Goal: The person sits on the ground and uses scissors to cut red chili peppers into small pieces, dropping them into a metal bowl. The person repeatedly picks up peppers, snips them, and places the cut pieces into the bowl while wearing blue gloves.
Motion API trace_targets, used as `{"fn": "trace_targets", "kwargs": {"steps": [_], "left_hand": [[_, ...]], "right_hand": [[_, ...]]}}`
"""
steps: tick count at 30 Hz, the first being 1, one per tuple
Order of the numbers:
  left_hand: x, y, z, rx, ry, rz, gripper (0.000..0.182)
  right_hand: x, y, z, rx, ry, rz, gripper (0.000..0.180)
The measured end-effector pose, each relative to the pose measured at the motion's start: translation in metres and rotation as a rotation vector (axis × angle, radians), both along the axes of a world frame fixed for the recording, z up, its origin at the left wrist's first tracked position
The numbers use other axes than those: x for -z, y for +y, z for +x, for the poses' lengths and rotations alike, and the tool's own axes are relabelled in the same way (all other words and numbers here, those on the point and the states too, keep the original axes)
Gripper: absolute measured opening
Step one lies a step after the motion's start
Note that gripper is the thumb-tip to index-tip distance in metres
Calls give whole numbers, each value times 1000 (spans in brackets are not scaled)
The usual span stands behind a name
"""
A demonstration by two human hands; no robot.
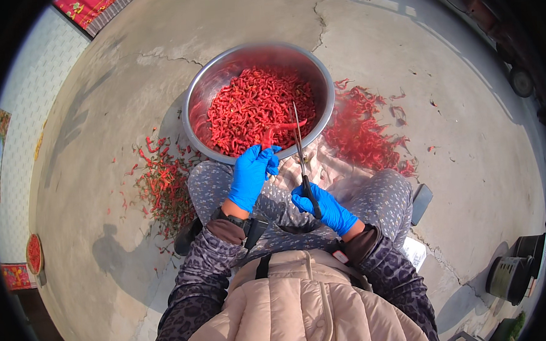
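My left hand (pixel 251 175), in a blue glove, holds a long red chili pepper (pixel 283 127) over the near rim of a steel basin (pixel 191 128). My right hand (pixel 325 205), gloved alike, grips the black handles of a pair of scissors (pixel 299 143). Their blades point away from me and cross the chili near its tip end; whether they touch it I cannot tell. Many short red chili pieces (pixel 255 102) lie in the basin. To its right is a heap of long red chilies (pixel 363 128). At the left lies a pile of green stems and red bits (pixel 167 190).
A checked cloth (pixel 316 163) lies between my crossed legs and the basin. On the cracked concrete floor stand black buckets (pixel 509 278) at the right and a round basket of chilies (pixel 34 254) at the far left. A grey box-like object (pixel 421 203) is beside my right knee.
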State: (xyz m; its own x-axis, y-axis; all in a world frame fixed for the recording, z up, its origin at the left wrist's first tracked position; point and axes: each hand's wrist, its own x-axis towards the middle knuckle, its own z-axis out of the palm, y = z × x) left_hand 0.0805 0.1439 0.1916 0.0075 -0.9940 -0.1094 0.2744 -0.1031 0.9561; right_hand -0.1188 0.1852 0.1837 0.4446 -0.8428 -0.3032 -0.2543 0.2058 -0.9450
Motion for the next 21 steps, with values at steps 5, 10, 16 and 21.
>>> {"fn": "trace_targets", "kwargs": {"steps": [5, 10, 16, 21], "left_hand": [[13, -6, 5, 1, -91, 0, 30], [12, -20, 17, -76, 33, -28, 29], [8, -14, 14, 15, -77, 14, 35], [3, -19, 20, 67, -112, 33, 44]], "right_hand": [[-8, -27, 15, 76, -61, 115, 45], [-14, -30, 18, -13, 26, 125, 41], [-13, -22, 25, 27, 175, -92, 54], [-23, -26, 23, 40, 90, 119, 44]]}}
